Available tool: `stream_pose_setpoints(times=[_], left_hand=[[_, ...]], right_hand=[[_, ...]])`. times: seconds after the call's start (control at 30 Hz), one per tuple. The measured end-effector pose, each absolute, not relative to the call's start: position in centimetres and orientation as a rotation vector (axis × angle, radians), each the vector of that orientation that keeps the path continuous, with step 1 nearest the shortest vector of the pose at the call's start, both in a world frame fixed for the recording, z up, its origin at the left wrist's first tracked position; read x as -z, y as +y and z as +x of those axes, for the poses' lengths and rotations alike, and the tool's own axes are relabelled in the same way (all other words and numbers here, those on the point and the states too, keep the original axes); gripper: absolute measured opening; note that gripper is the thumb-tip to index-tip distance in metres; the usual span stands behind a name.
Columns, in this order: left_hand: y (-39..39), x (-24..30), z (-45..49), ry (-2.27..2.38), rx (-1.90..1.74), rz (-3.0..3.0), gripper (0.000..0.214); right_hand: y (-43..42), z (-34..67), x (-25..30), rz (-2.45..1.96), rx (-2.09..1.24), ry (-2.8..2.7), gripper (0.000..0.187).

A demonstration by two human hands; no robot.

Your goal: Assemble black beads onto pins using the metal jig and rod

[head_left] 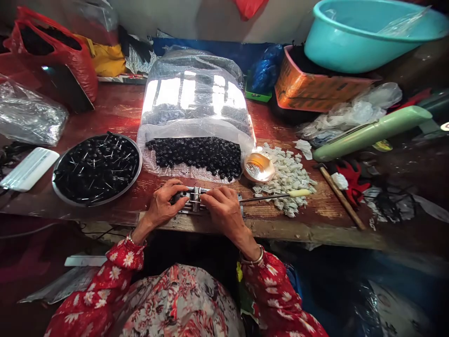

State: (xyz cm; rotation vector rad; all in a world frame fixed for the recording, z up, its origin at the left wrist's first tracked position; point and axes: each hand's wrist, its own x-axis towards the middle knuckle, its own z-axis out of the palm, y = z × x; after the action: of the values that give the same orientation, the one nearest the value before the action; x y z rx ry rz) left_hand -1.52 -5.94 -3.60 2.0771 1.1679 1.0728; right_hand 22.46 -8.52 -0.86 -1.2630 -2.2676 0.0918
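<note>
A small metal jig (195, 200) is fixed or resting at the table's front edge. My left hand (163, 203) is at its left end, finger and thumb closed around a small black knob-like piece (178, 195). From the right, my right hand (224, 208) pinches what looks like a thin metal pin (195, 196) over the jig; my fingers partly hide it. A dark rod with a pale yellow handle (299, 193) extends right from beside my right hand. Just behind the jig, many small black pieces (199, 154) spill from a clear plastic bag (196, 100).
To the left, a round metal tray (139, 175) holds black pieces with pins. A small bowl (258, 167) of thin pins sits by a pile of whitish pieces (286, 178). Farther right are a hammer (342, 199), a green cylinder (372, 133), an orange basket (315, 89) and a turquoise basin (351, 47).
</note>
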Motion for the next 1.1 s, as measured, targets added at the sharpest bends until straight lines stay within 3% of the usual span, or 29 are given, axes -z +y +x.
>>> stream_pose_setpoints(times=[0.17, 0.43, 0.63, 0.73, 0.87, 1.1], left_hand=[[-5.8, 3.7, -1.6, 1.145, -1.107, 2.097, 0.024], [-5.7, 3.8, -1.7, 1.138, -1.11, 2.112, 0.024], [-5.8, 3.3, -2.3, 1.106, -1.063, 2.138, 0.03], [-5.8, 2.9, -2.7, 1.118, -1.022, 2.199, 0.033], [-5.9, 2.7, -2.9, 1.166, -0.965, 2.284, 0.033], [-6.1, 2.4, -3.0, 1.238, -0.898, 2.413, 0.035]], right_hand=[[-8.7, 27.0, 0.7, -1.411, 0.04, -1.973, 0.017], [-10.8, 37.2, 2.6, -2.002, 0.573, -1.978, 0.035], [-15.3, 38.3, 1.7, -1.974, 0.553, -2.124, 0.033], [-18.6, 38.2, 1.1, -1.961, 0.202, -2.179, 0.035], [-22.3, 37.8, 1.1, -1.805, -0.729, -2.05, 0.047], [-22.0, 38.3, 0.6, -1.777, -1.859, -1.428, 0.084]])
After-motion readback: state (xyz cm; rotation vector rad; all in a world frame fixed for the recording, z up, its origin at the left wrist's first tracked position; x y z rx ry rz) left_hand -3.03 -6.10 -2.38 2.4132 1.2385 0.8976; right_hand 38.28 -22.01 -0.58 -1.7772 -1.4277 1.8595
